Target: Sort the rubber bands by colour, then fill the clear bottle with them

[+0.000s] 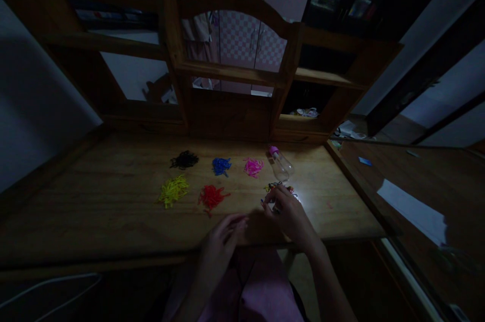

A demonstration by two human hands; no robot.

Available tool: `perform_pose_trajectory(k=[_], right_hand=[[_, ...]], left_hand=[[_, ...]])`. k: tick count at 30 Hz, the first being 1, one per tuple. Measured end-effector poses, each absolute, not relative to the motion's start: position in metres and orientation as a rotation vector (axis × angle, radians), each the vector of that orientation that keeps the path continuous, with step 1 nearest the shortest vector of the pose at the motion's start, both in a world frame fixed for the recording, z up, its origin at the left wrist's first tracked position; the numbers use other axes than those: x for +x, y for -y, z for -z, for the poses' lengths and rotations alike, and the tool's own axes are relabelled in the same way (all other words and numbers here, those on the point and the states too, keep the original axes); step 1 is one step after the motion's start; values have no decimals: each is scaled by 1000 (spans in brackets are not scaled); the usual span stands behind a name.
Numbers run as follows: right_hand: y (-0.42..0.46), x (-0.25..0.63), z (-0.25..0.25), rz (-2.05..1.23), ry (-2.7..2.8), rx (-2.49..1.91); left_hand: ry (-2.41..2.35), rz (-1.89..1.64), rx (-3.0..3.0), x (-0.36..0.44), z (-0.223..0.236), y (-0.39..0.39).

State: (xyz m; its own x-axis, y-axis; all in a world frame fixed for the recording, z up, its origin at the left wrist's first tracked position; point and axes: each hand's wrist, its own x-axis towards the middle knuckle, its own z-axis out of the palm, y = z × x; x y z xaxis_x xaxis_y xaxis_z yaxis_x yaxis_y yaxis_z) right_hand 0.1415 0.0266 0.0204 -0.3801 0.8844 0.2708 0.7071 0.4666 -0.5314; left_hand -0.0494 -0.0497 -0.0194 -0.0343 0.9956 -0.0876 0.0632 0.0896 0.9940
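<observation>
Five small piles of thin coloured strands lie on a wooden desk (94,196): black (184,159), blue (221,166), pink (253,166), yellow (173,191) and red (211,196). A clear bottle with a pink cap (281,162) lies on its side right of the pink pile. My right hand (285,211) rests curled over a small mixed heap of strands (280,189), fingertips pinched among them. My left hand (223,238) sits at the desk's front edge, fingers loosely bent, nothing visible in it.
A wooden hutch with shelves (235,72) rises behind the desk. A second wooden surface (417,180) to the right carries a white sheet of paper (413,210). White cable (49,284) runs at the lower left. The room is dim.
</observation>
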Motion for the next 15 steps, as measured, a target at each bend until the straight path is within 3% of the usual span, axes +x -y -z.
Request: perform_pose_trajectory(k=[4, 15], right_hand=[[-12, 127, -32, -491, 2197, -1269], [-1, 125, -32, -788, 2147, -1198]], left_hand=[[-1153, -1199, 932, -30, 10, 34], [-1296, -1211, 913, -44, 9, 41]])
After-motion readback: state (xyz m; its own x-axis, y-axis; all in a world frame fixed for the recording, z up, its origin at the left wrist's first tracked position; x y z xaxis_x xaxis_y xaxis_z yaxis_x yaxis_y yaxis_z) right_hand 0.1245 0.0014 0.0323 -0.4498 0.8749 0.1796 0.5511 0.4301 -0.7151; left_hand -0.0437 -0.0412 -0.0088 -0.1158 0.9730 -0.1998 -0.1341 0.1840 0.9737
